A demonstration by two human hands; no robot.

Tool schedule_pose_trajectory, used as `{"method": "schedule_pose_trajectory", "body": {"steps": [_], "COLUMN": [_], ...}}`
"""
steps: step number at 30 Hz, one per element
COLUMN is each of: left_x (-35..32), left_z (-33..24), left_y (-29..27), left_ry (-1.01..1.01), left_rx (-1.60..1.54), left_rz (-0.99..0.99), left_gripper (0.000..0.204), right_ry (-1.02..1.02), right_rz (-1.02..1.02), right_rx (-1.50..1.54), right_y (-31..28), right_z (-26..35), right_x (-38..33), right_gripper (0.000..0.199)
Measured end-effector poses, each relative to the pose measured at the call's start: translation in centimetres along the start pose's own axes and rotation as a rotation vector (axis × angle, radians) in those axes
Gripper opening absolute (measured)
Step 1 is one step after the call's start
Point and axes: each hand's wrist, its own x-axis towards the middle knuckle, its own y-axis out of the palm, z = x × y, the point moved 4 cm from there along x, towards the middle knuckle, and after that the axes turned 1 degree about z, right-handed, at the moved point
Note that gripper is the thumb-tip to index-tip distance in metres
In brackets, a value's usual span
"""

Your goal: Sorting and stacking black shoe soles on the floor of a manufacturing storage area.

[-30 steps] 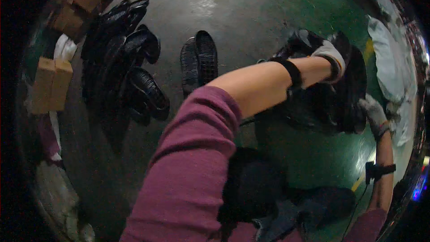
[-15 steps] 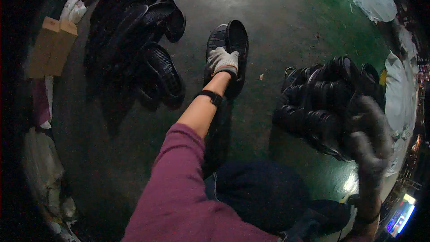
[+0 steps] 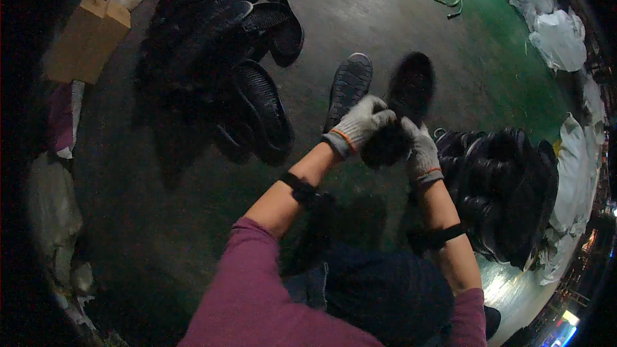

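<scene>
One dark shoe (image 3: 412, 83) is held between my left hand (image 3: 363, 121) and my right hand (image 3: 421, 154), near the middle of the view. My left hand, in a pale glove, grips its left side with curled fingers; my right hand, gloved alike, is closed on its right side. Motion blurs the shoe's outline. Just left of it, a second shoe (image 3: 350, 83) lies on the floor (image 3: 308, 26) with its patterned face up, its near end partly hidden behind my left hand. Farther left is a heap (image 3: 193, 51) of dark shoes; to the right, beside my right forearm, is a stack (image 3: 501, 186) of dark footwear. Beyond lie a cord (image 3: 440, 2) and a whitish bag (image 3: 559, 38).
</scene>
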Motion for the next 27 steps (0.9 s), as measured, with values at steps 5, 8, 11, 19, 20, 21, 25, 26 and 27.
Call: {"method": "schedule_pose_trajectory", "body": {"steps": [5, 8, 11, 19, 20, 21, 25, 26, 27], "left_x": [4.4, 4.3, 5.1, 5.0, 4.5, 3.9, 1.8, 1.4, 2.4], "left_z": [1.6, -1.6, -2.5, -3.1, -3.4, -3.4, -1.0, -0.7, -0.8], "left_y": [-12.8, -27.2, -37.4, -41.8, -41.7, -41.8, -38.4, -36.4, -35.0], "left_ry": [0.268, 0.425, -0.081, -0.574, -0.459, -0.457, -0.192, -0.175, -0.172], "left_rx": [0.130, 0.676, 1.142, 1.220, 1.149, 1.155, 0.464, 0.251, 0.244], "left_rz": [-0.635, -1.201, -1.028, -0.336, -0.354, -0.358, 0.129, 0.314, 0.323], "left_gripper": [0.018, 0.024, 0.055, 0.093, 0.084, 0.084, 0.072, 0.063, 0.063], "right_ry": [-0.003, -0.008, 0.166, 0.191, 0.189, 0.235, 0.314, 0.313, 0.304], "right_rz": [0.030, 0.070, 0.119, 0.087, 0.088, 0.095, 0.070, 0.064, 0.062], "right_rx": [-0.126, -0.134, -0.010, -0.034, -0.027, 0.063, 0.131, 0.128, 0.083], "right_y": [-4.8, -3.4, -4.1, -1.7, -1.1, -0.4, 0.7, 0.3, -0.4], "right_z": [-4.6, -2.6, -3.2, -1.5, -1.4, -1.3, -0.6, -1.1, -1.9], "right_x": [-0.9, -5.0, -5.3, -7.0, -7.2, -7.5, -8.3, -8.1, -7.5], "right_gripper": [0.036, 0.028, 0.028, 0.040, 0.040, 0.041, 0.040, 0.040, 0.036]}}
